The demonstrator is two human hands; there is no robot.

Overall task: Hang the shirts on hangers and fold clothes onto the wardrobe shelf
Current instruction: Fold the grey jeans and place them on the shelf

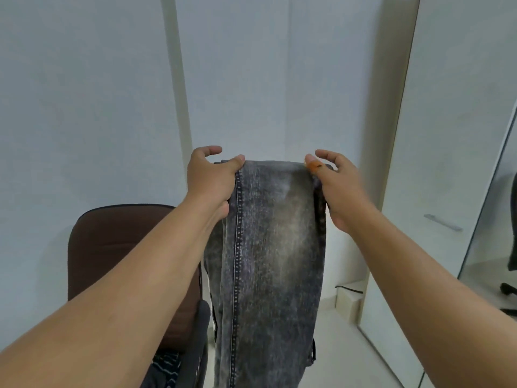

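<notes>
Both hands hold up grey acid-wash jeans at arm's length, w/ the fabric hanging down between the forearms. Left hand pinches the top left edge: thumb pressed on the front of the denim, index finger raised and loosely curled above it, other fingers behind the cloth. Right hand grips the top right edge, thumb tip w/ an orange plaster on the front, fingers curled toward the back; how far they wrap can't be told. Top edge runs roughly level between the 2 grips, so the jeans sit directly below and between the hands.

Denim is mottled dark grey w/ a paler faded patch mid-panel. A raised seam w/ light stitching runs straight down near the left side. The hanging length looks doubled over, thick at the edges.

Lower left: brown padded chair, rounded back, dark clothes piled on its seat. Right: white wardrobe door, smooth, w/ a slim metal bar handle. Behind: pale matte wall.
</notes>
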